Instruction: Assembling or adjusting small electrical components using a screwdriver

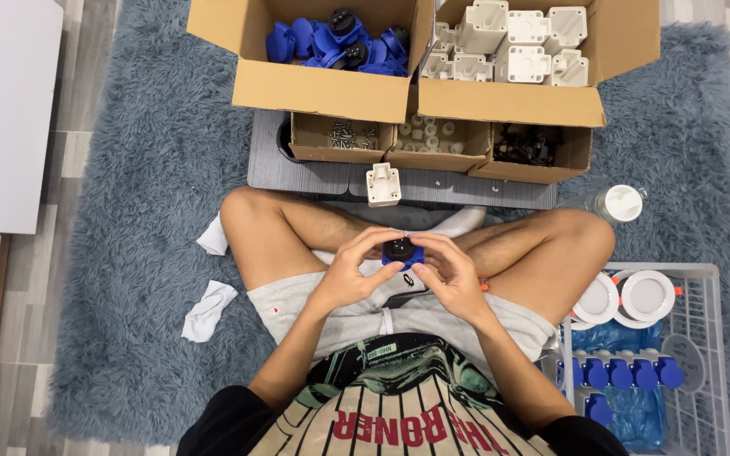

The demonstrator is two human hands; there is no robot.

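A small blue socket part with a black round insert (400,251) is held over my lap between both hands. My left hand (354,268) grips its left side with the thumb across the front. My right hand (448,270) closes on its right side, fingers curled under it. A white plastic housing (383,184) stands alone on the grey board (297,173) just beyond my knees. I sit cross-legged on a shaggy blue-grey rug (141,253).
Two large cardboard boxes hold blue parts (335,40) and white housings (513,42). Three small boxes hold screws (341,133), white caps (427,133) and black pieces (530,143). A wire basket (703,338) at right holds blue parts and white round discs. A white cloth (207,310) lies at left.
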